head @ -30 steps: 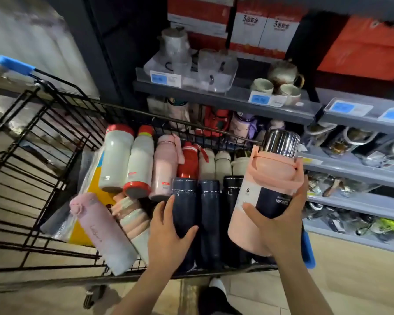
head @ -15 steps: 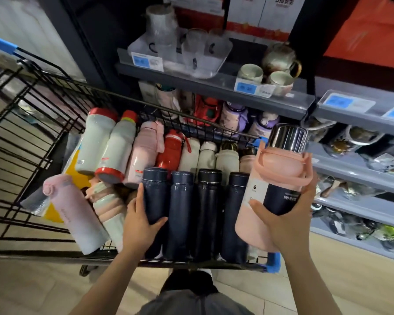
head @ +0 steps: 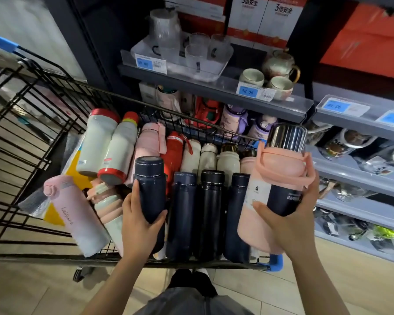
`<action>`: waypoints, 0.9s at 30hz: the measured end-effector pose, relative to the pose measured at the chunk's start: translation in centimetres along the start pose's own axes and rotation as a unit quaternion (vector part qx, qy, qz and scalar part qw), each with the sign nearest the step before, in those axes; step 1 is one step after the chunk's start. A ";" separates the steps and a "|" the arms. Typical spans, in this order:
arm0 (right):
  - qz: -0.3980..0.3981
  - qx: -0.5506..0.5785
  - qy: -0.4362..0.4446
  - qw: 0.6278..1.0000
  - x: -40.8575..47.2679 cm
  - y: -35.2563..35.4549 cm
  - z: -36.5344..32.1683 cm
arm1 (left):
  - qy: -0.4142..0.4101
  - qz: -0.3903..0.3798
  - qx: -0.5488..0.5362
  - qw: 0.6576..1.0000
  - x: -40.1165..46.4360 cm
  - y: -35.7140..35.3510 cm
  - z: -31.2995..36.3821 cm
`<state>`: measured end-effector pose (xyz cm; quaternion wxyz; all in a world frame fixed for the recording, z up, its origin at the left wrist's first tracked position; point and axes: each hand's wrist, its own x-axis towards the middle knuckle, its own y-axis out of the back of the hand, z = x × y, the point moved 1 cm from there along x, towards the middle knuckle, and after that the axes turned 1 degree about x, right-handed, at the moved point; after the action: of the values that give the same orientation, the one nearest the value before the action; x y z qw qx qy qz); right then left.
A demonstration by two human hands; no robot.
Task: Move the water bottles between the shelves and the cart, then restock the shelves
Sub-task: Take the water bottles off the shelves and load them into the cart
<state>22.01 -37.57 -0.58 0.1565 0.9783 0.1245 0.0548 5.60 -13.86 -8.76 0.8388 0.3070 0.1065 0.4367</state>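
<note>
The cart [head: 32,123] is packed with bottles, restocking barely begun. Left hand [head: 139,223] grips a navy flask [head: 150,189] above it; right hand [head: 291,221] holds a pink-sleeved bottle [head: 273,196] beside it.

Glass cups [head: 199,50] on a clear tray [head: 210,69] far centre, teapot [head: 280,63] with mugs [head: 251,77] right, red boxes [head: 371,48] beyond
</note>
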 end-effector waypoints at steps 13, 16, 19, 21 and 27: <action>0.133 -0.011 -0.010 0.991 -2.7 7.3 -1.1 | -0.159 -0.006 0.020 0.987 1.0 -1.4 9.5; 0.146 0.029 0.018 0.989 -2.8 9.9 -1.2 | -0.220 -0.001 0.015 0.975 0.3 -2.0 13.7; 0.164 0.046 0.028 0.985 -2.5 14.0 -1.2 | -0.265 0.014 -0.014 0.964 -1.3 -2.9 19.5; 0.176 0.053 0.054 0.981 -2.3 17.8 -1.3 | -0.296 0.019 -0.052 0.954 -3.1 -4.2 24.0; 0.223 0.015 0.145 0.964 -1.2 34.0 -0.7 | -0.350 -0.003 -0.136 0.927 -11.3 -13.0 39.0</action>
<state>28.43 -68.99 10.86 0.1063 0.9650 -0.0744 0.2278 24.94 -44.94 13.09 0.8579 0.3227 -0.2535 0.3091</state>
